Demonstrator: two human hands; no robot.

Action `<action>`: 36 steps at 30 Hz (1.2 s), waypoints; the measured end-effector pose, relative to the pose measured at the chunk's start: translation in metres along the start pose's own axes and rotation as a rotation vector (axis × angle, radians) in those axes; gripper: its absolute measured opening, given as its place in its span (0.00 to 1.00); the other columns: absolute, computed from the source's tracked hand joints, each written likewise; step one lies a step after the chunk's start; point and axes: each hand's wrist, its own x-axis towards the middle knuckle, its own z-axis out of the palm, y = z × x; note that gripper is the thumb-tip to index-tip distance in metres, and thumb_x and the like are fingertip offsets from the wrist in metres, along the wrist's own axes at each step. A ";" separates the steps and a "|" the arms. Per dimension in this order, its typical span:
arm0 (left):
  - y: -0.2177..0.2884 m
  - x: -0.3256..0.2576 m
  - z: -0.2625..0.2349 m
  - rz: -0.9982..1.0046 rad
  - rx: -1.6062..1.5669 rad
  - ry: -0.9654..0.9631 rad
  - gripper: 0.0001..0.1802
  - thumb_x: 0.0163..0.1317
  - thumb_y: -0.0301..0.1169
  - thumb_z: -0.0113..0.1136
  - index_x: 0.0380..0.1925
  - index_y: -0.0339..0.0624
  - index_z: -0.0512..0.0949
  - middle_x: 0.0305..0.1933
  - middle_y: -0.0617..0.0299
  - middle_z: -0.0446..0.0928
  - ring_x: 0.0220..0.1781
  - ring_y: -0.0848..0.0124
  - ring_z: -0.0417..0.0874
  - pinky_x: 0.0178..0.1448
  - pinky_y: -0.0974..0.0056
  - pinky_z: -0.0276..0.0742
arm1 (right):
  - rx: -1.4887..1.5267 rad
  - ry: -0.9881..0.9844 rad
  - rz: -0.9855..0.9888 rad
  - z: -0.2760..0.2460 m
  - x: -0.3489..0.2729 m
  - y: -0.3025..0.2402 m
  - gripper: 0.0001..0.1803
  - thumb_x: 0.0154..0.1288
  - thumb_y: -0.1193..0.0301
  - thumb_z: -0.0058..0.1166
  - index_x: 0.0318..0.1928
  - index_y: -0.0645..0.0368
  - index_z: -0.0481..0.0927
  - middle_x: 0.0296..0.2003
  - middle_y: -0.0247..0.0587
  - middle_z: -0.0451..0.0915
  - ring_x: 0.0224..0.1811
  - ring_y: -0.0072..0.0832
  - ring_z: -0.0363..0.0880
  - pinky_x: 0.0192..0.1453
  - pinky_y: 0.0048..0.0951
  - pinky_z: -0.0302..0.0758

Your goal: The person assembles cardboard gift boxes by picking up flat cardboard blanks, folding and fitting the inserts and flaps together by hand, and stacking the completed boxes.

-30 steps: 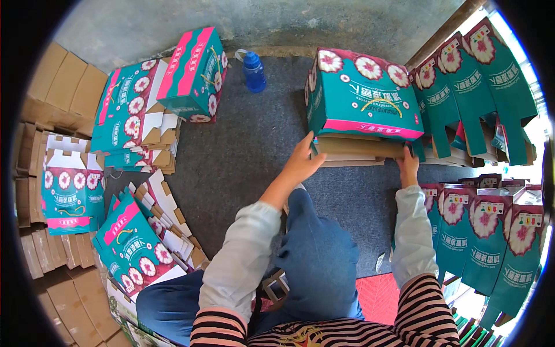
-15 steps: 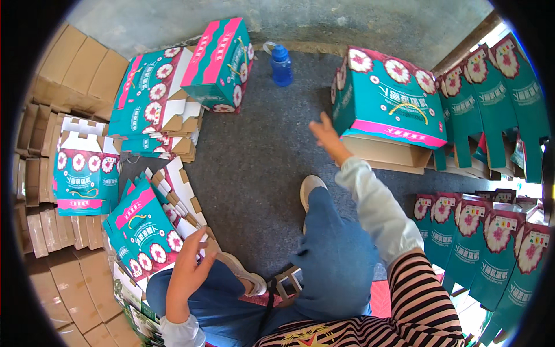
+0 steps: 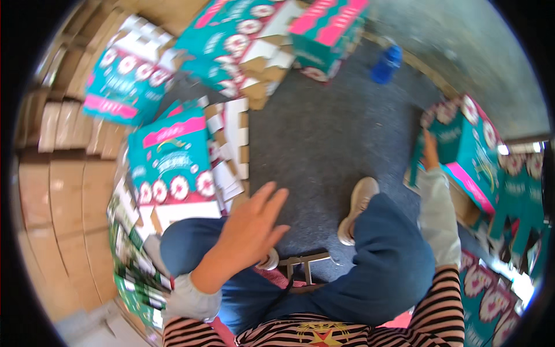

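Note:
My left hand [image 3: 250, 228] hangs open above my left knee, fingers spread, holding nothing, close to a stack of flat teal and pink cartons [image 3: 169, 159]. My right hand [image 3: 429, 151] rests against the side of an assembled teal box with pink trim and flower prints [image 3: 467, 151] on the right. That box sits on flattened brown cardboard. I sit on a low stool, blue trousers and a beige shoe [image 3: 355, 208] showing over the dark carpet [image 3: 324, 127].
More folded teal cartons [image 3: 243, 40] lie at the top. A blue bottle [image 3: 385, 63] stands on the floor at the back. Brown cardboard stacks [image 3: 63, 191] fill the left side. Printed teal flats [image 3: 497, 289] pile at the lower right.
My view has swung left. My left hand has left the box and come back over my left knee toward the flat cartons. My right hand stays on the assembled box.

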 end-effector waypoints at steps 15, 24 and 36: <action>0.005 -0.071 -0.026 0.082 -0.003 0.328 0.34 0.51 0.34 0.61 0.57 0.36 0.61 0.60 0.43 0.59 0.53 0.51 0.69 0.54 0.56 0.66 | -0.592 -1.303 -0.416 0.112 -0.274 -0.229 0.28 0.64 0.58 0.48 0.60 0.59 0.63 0.51 0.41 0.72 0.49 0.30 0.73 0.51 0.29 0.69; 0.041 -0.086 -0.023 0.286 -0.156 0.892 0.34 0.51 0.42 0.59 0.55 0.35 0.63 0.57 0.43 0.63 0.52 0.51 0.69 0.56 0.52 0.63 | -1.147 -1.338 -1.687 0.123 -0.386 -0.209 0.23 0.60 0.62 0.46 0.52 0.62 0.69 0.49 0.48 0.71 0.53 0.43 0.68 0.52 0.42 0.66; 0.068 -0.088 -0.033 0.450 -0.489 0.630 0.25 0.58 0.49 0.45 0.21 0.37 0.75 0.27 0.50 0.74 0.35 0.55 0.74 0.39 0.51 0.65 | -1.201 -1.199 -1.719 0.142 -0.497 -0.232 0.17 0.57 0.60 0.49 0.41 0.59 0.69 0.37 0.41 0.70 0.41 0.38 0.69 0.44 0.34 0.65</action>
